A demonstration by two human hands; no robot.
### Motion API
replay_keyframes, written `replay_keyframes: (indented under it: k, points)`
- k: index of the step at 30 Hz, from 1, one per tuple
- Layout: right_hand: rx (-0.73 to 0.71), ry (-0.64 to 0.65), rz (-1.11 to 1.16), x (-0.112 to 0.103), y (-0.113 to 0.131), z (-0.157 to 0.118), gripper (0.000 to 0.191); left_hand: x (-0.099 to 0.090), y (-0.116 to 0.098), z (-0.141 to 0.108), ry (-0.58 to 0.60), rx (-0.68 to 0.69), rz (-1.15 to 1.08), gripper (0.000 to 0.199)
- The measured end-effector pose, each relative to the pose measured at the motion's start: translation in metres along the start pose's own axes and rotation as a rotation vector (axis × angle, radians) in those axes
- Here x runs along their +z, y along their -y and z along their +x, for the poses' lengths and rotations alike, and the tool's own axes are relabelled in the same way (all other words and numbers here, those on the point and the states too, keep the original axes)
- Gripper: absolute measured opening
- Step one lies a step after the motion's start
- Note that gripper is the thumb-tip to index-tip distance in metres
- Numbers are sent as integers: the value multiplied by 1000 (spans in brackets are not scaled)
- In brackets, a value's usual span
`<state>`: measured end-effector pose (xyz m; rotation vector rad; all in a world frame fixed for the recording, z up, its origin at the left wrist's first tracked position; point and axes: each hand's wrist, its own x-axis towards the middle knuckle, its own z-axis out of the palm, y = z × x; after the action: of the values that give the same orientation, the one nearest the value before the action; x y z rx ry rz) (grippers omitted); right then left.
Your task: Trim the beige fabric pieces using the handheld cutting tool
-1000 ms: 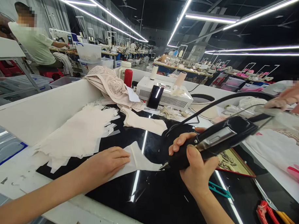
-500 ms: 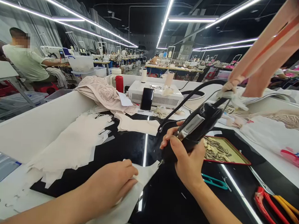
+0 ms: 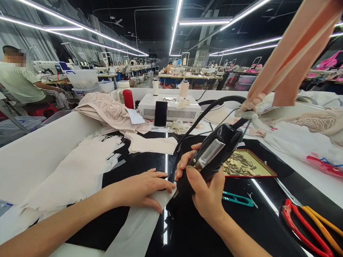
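Observation:
My left hand (image 3: pixel 145 189) lies with fingers spread on a pale fabric piece (image 3: pixel 140 226), which runs down to the near edge of the black work surface (image 3: pixel 196 234). My right hand (image 3: pixel 204 184) is closed around a black handheld electric tool (image 3: pixel 216 147) with a metal plate on its side. The tool leans, its upper end to the right, its lower end close to the tip of the fabric and my left fingertips. Whether the tip touches the fabric is hidden. A thick black cable (image 3: pixel 201 114) and a knotted pink fabric strip (image 3: pixel 275 68) join its top.
Left lies a heap of pale fabric pieces (image 3: pixel 80 166); beyond is a small stack (image 3: pixel 151 144). On the right are a seed tray (image 3: pixel 267 169), teal thread snips (image 3: pixel 239 199) and red-handled scissors (image 3: pixel 305 232). Behind stand a phone (image 3: pixel 160 114) and white box (image 3: pixel 141 110). A co-worker (image 3: pixel 15 78) sits left.
My left hand has gone from gripping the fabric to lying spread on it, further forward. The fabric's tip now sits under my fingers. The view has turned slightly right; my right hand still holds the tool.

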<state>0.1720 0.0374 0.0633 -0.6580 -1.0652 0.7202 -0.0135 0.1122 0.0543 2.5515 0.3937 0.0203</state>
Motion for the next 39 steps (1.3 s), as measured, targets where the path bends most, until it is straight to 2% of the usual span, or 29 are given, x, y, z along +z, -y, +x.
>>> replay_keyframes:
  k: [5,13,19,26,34,39]
  points:
    - [-13,8,14,11,-7,2,24,1,4,-10,19,-112,-33,34]
    - [25,28,4,23,-13,3,27,8,0,-20,-63,-138,22,49]
    - [32,50,31,31,-14,3,34,9,0,-23,-78,-158,50,49]
    - [76,49,15,40,-19,0,37,9,-1,-23,-84,-123,95,78]
    - [99,50,36,47,-21,-1,33,8,1,-24,-90,-118,113,63]
    - [80,52,54,41,-15,3,33,6,2,-25,-80,-118,102,47]
